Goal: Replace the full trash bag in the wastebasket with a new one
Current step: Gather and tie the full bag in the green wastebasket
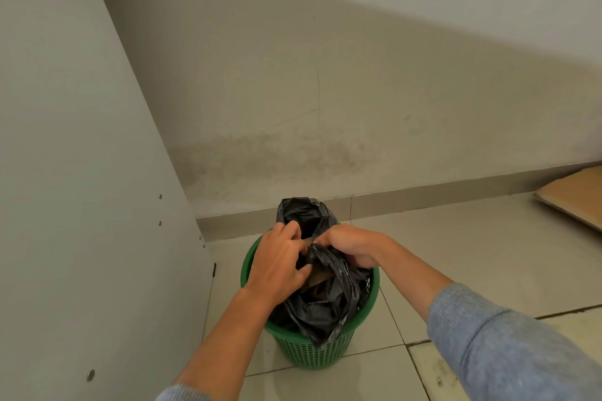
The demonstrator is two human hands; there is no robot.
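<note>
A green perforated plastic wastebasket (312, 355) stands on the tiled floor close to the wall. Inside it sits a black trash bag (325, 303), crumpled, with brownish waste showing at its mouth and one flap standing up at the far side. My left hand (277, 267) pinches the bag's near-left edge with curled fingers and thumb. My right hand (353, 247) is closed in a fist round a gathered part of the bag on the right side. Both hands meet over the basket's opening. No new bag is in view.
A tall white furniture panel (81, 189) with screw heads stands hard against the basket's left. The grey wall and baseboard (391, 202) run just behind. A flat cardboard sheet (576, 195) lies on the floor at the far right. Open tiled floor (472, 254) spreads to the right.
</note>
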